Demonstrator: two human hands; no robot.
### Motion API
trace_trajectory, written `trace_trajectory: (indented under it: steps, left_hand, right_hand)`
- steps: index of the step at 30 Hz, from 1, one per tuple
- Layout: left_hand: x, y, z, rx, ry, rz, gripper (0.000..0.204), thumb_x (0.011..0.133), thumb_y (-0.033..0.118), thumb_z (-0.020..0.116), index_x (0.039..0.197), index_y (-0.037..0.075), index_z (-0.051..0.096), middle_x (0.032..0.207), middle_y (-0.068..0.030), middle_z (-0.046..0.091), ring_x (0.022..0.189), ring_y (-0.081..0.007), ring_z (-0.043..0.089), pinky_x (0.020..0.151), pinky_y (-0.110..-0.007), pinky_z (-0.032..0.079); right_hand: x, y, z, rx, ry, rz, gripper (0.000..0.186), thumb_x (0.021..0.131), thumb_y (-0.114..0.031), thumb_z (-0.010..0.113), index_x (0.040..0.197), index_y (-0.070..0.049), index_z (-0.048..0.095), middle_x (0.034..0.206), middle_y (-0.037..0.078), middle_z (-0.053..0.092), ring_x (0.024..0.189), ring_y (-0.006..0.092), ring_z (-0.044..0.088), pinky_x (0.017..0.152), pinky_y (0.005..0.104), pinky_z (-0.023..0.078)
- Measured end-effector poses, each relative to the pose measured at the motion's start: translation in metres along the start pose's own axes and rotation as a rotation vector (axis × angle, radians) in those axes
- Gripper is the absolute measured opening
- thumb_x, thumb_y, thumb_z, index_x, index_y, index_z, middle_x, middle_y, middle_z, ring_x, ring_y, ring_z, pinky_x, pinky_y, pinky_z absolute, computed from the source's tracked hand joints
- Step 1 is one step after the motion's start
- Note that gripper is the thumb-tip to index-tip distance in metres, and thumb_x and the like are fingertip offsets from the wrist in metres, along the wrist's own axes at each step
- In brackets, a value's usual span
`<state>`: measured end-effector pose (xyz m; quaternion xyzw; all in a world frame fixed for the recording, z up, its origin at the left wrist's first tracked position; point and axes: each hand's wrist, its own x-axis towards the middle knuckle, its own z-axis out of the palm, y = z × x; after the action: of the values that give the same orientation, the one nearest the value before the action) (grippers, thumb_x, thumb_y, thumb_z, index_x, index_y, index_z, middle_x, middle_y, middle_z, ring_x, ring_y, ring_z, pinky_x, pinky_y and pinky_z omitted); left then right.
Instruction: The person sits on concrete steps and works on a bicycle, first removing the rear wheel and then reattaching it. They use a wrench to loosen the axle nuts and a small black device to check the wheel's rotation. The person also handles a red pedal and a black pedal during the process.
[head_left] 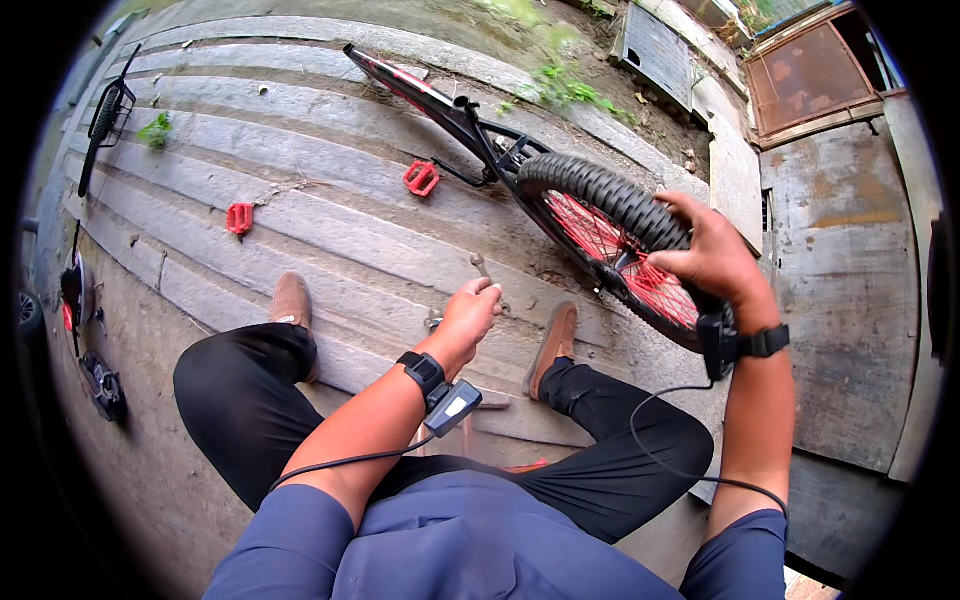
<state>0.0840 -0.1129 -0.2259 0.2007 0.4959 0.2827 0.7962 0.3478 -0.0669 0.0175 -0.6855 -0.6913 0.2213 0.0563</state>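
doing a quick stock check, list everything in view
bike frame: one, black and red, top centre
wheel: one, black and red, joined to bike frame
pedals: two, red, by bike frame and farther left
wrench: one, grey, centre
slabs: several, grey, underfoot
other wheel: one, black, upper left
clutter: uncountable, mostly dark, left edge
plants: several, green, top
metal sheets: several, grey and rusty, right
wrist devices: two, mainly black, wrists
shoes: two, brown, centre
trousers: one pair, black, bottom
shirt: one, blue, bottom
left hand: one, bare, by wrench
right hand: one, bare, on wheel
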Motion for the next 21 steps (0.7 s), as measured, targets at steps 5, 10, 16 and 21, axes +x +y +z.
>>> trace_trajectory:
  steps: [5, 10, 16, 21]
  left_hand:
    - [-0.004, 0.003, -0.007, 0.051, -0.032, 0.018, 0.063, 0.092, 0.015, 0.056, 0.146, -0.007, 0.033, 0.096, -0.004, 0.059, 0.082, -0.0105, 0.056, 0.062, -0.021, 0.044]
    - [-0.015, 0.013, -0.006, 0.147, 0.012, 0.027, 0.059, 0.093, 0.017, 0.056, 0.143, -0.007, 0.039, 0.101, -0.0057, 0.062, 0.087, -0.0119, 0.059, 0.066, -0.022, 0.046]
    - [-0.01, 0.009, -0.009, 0.137, -0.006, 0.059, 0.058, 0.093, 0.02, 0.057, 0.142, -0.006, 0.042, 0.107, -0.0081, 0.063, 0.09, -0.0144, 0.06, 0.068, -0.023, 0.047]
    - [-0.013, 0.009, -0.009, 0.186, -0.014, 0.031, 0.057, 0.093, 0.022, 0.057, 0.141, -0.005, 0.043, 0.11, -0.0095, 0.064, 0.093, -0.0169, 0.062, 0.069, -0.025, 0.048]
  right_hand:
    - [-0.024, -0.018, 0.03, -0.122, 0.041, -0.099, 0.07, 0.068, -0.033, 0.079, 0.131, -0.011, 0.058, 0.115, 0.017, 0.064, 0.108, 0.0352, 0.062, 0.092, 0.0407, 0.049]
    - [-0.026, -0.014, 0.031, -0.167, 0.081, -0.094, 0.069, 0.07, -0.033, 0.078, 0.133, -0.014, 0.056, 0.116, 0.016, 0.065, 0.103, 0.0341, 0.064, 0.088, 0.041, 0.051]
    - [-0.047, -0.049, 0.071, -0.21, 0.047, -0.18, 0.07, 0.07, -0.033, 0.078, 0.132, -0.01, 0.054, 0.108, 0.013, 0.064, 0.097, 0.0345, 0.064, 0.082, 0.0419, 0.052]
    - [-0.056, -0.046, 0.087, -0.228, 0.103, -0.17, 0.073, 0.07, -0.034, 0.078, 0.134, -0.01, 0.052, 0.107, 0.012, 0.062, 0.093, 0.0316, 0.064, 0.078, 0.0407, 0.053]
